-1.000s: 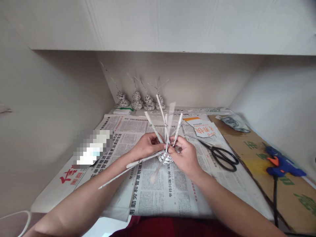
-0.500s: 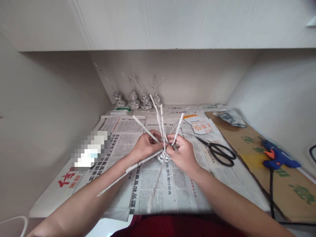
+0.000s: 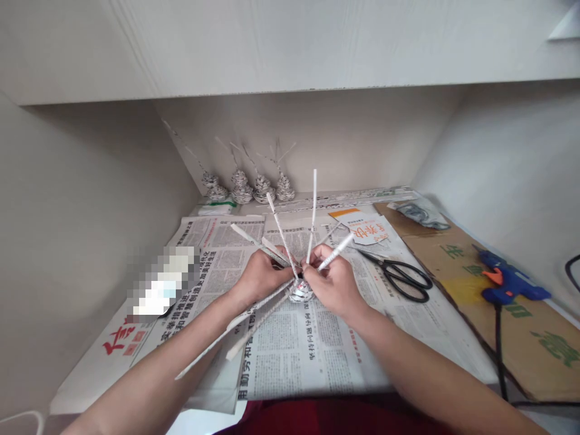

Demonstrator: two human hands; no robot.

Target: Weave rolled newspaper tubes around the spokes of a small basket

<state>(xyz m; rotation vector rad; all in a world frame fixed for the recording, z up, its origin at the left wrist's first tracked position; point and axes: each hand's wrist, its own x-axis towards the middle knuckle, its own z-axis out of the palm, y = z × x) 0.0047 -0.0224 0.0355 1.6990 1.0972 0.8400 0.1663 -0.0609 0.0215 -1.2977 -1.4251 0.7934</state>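
Between my hands, over the newspaper, is a small woven paper piece [image 3: 301,292] made of rolled newspaper. Several pale paper tubes [image 3: 314,211] stick out of it in all directions. My left hand [image 3: 267,273] is closed on its left side, with tubes passing by the fingers and one long tube [image 3: 212,341] running down along the forearm. On the other side, my right hand [image 3: 333,275] pinches the woven rim and a tube at its base. My fingers partly hide the weaving.
Black-handled scissors [image 3: 405,281] lie right of my right hand. Beyond them a blue glue gun [image 3: 512,287] rests on cardboard [image 3: 457,290]. Several finished-looking woven paper gourd shapes [image 3: 263,190] stand at the back left, near loose paper tubes [image 3: 353,198]. Newspaper sheets [image 3: 281,356] cover the table.
The woven piece has turned in my hands: the tube that pointed toward me now points to the lower left, and the upright tubes have spread apart. Both hands still hold it.
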